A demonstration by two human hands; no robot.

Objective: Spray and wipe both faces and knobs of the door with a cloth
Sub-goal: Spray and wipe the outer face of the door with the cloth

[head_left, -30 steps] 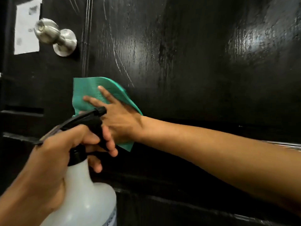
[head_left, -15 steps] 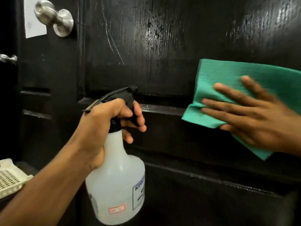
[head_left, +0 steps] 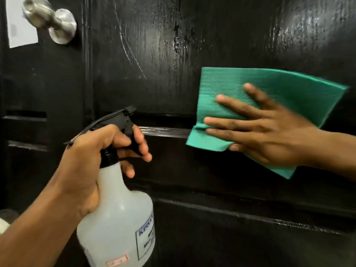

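A glossy black panelled door (head_left: 173,64) fills the view, wet and streaked in its upper middle. Its silver round knob (head_left: 50,24) sticks out at the top left. My right hand (head_left: 269,132) presses a green cloth (head_left: 279,89) flat against the door, right of centre, over the horizontal moulding. My left hand (head_left: 92,151) grips the neck and trigger of a translucent white spray bottle (head_left: 119,218) with a black nozzle, held upright low on the left, its nozzle pointing at the door.
A white paper label (head_left: 19,26) is stuck on the door left of the knob. Horizontal mouldings (head_left: 165,130) cross the door at mid height and lower down. A pale object (head_left: 3,224) shows at the bottom left edge.
My right hand has swept the cloth from below the knob to the right side of the door. The view has shifted slightly, and the spray bottle now sits lower and further left.
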